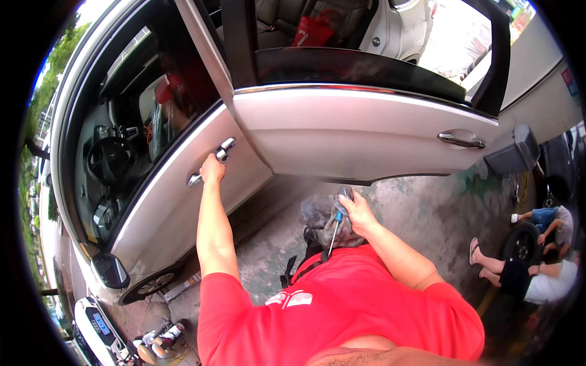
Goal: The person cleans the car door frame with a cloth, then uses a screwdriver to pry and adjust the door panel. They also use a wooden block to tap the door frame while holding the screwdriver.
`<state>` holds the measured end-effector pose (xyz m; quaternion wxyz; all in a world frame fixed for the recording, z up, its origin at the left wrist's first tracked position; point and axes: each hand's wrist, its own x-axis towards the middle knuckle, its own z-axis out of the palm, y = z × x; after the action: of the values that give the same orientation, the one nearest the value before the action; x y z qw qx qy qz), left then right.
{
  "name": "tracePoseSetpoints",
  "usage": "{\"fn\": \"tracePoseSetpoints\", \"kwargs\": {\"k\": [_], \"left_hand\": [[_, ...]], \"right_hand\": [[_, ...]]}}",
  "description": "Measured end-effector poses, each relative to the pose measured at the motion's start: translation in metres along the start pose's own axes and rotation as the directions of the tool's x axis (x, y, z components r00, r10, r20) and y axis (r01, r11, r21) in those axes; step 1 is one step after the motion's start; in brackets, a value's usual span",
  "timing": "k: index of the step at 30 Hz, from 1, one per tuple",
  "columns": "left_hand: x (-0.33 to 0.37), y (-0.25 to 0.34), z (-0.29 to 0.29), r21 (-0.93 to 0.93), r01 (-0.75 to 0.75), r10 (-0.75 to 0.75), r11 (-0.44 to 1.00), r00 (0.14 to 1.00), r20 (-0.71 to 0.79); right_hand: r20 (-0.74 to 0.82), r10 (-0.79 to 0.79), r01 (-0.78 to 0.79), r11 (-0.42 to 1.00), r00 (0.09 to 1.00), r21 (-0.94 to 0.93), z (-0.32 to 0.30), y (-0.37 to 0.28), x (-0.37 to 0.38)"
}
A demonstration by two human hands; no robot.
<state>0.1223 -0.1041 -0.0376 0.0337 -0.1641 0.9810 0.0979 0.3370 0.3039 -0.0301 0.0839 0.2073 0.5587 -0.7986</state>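
My left hand is closed round the chrome handle of the white car's front door. That door sits flush with the body. In front of my waist my right hand grips a bunched grey rag together with a screwdriver. The screwdriver has a blue handle, and its thin metal shaft points down toward me. To the right, the rear door stands swung out, its own chrome handle untouched.
A red bag lies on the rear seat. A grey bin stands past the rear door's edge. At the right, two people sit by a loose tyre. The side mirror juts out at left, near a parked scooter.
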Motion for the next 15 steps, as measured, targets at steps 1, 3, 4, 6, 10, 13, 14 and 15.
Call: {"fn": "tracePoseSetpoints", "kwargs": {"k": [1, 3, 4, 6, 10, 13, 14, 15], "left_hand": [[-0.01, -0.002, 0.002, -0.018, 0.001, -0.002, 1.0, 1.0, -0.015], [-0.028, 0.0, 0.005, -0.059, 0.009, -0.013, 0.998, 0.998, -0.059], [-0.042, 0.004, 0.01, -0.076, -0.007, 0.001, 0.997, 0.997, -0.081], [-0.082, 0.008, 0.013, -0.167, -0.065, 0.05, 0.984, 0.994, -0.092], [-0.193, -0.021, 0.011, -0.212, -0.102, 0.086, 0.972, 0.993, -0.083], [-0.265, -0.012, 0.001, -0.129, -0.027, 0.022, 0.991, 0.999, -0.04], [-0.285, -0.009, -0.002, -0.117, -0.039, 0.035, 0.992, 0.999, -0.039], [-0.308, -0.011, 0.001, -0.057, 0.029, -0.03, 0.998, 0.999, -0.022]], "right_hand": [[0.008, 0.054, -0.054, 0.998, 0.999, 0.017, -0.001, -0.003, 0.008], [0.106, 0.1, -0.102, 0.995, 0.989, 0.015, -0.002, -0.018, 0.034], [0.139, 0.098, -0.1, 0.995, 0.985, 0.006, -0.005, -0.022, 0.043], [0.192, 0.133, -0.125, 0.991, 0.972, -0.055, -0.008, -0.038, 0.063], [0.386, 0.258, -0.207, 0.963, 0.886, -0.17, 0.023, -0.054, 0.111], [0.453, 0.254, -0.079, 0.926, 0.854, -0.37, 0.055, -0.073, 0.138], [0.503, 0.212, -0.032, 0.939, 0.838, -0.343, 0.061, -0.055, 0.156], [0.509, 0.165, -0.011, 0.956, 0.845, -0.293, 0.073, -0.046, 0.163]]}}
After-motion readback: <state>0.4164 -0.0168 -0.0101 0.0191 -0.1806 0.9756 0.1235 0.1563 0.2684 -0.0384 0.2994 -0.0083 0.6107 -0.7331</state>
